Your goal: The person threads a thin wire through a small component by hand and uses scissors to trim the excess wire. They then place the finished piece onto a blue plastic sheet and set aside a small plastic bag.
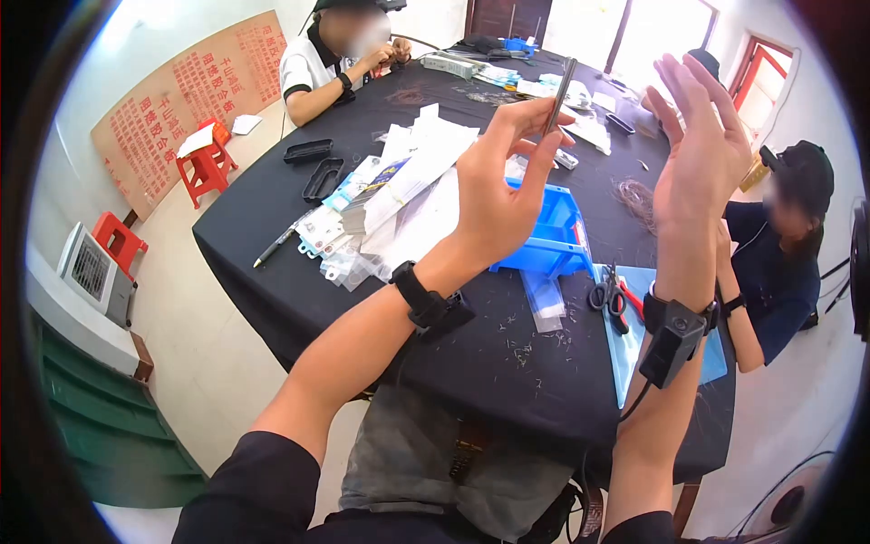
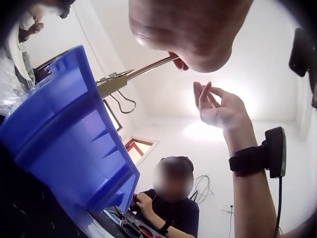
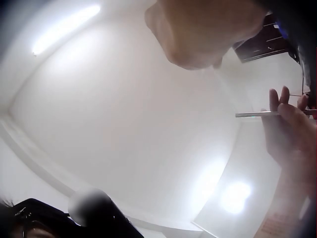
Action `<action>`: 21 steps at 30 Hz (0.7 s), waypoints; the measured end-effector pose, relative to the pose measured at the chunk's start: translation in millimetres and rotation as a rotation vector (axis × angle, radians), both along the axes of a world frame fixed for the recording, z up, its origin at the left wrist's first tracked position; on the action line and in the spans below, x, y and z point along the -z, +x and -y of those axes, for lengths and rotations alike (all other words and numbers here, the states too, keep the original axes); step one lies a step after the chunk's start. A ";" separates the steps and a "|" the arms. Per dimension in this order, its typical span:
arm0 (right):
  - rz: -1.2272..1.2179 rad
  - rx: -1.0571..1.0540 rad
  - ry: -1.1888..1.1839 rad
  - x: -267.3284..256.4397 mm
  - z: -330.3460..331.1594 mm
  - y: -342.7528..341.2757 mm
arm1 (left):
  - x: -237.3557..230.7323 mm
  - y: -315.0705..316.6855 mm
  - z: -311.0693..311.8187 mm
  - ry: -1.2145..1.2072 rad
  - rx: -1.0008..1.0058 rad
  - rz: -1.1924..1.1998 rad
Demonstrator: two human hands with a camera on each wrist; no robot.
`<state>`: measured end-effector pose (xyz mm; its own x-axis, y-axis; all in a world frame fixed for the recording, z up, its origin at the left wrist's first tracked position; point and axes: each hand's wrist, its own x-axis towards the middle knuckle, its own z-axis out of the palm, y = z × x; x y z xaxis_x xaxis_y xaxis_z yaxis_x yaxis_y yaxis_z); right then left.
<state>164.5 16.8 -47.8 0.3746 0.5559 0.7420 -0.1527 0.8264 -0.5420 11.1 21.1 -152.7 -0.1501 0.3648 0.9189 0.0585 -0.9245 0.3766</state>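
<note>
Listing first: one slim metal rod (image 1: 563,94), raised over the table (image 1: 435,363) at one o'clock from the left hand (image 1: 503,186).
Hazard one, as judged: slipping, since the hold is a mere pinch and much of the shiny shaft stands free; if dropped, it could land in the blue bin (image 1: 544,260), at five o'clock, or among the tiny scraps (image 1: 521,352), at six.
Hazard two: a knock, should the right hand (image 1: 702,168) swing in from three o'clock.
Left hand: thumb and fingers brought together, pinching the rod.
Right hand: raised, fingers extended, thumb apart, nothing held.
Binder clip (image 2: 111,85): at the bin's edge in the left wrist view, in line with the rod; contact between them cannot be told.
Outermost: papers (image 1: 430,172), nine o'clock; scissors (image 1: 609,283), between four and five.
</note>
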 end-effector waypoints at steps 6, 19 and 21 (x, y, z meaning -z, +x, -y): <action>-0.004 -0.177 -0.008 17.2 -2.1 -17.8 | -1.8 2.4 1.2 0.009 0.005 0.005; 0.390 -0.159 -0.189 21.8 -5.6 -4.9 | -11.5 -10.5 3.3 -0.194 0.247 0.132; 0.446 -0.208 -0.209 20.4 -1.7 -6.3 | -9.7 -10.7 1.3 -0.167 0.245 0.136</action>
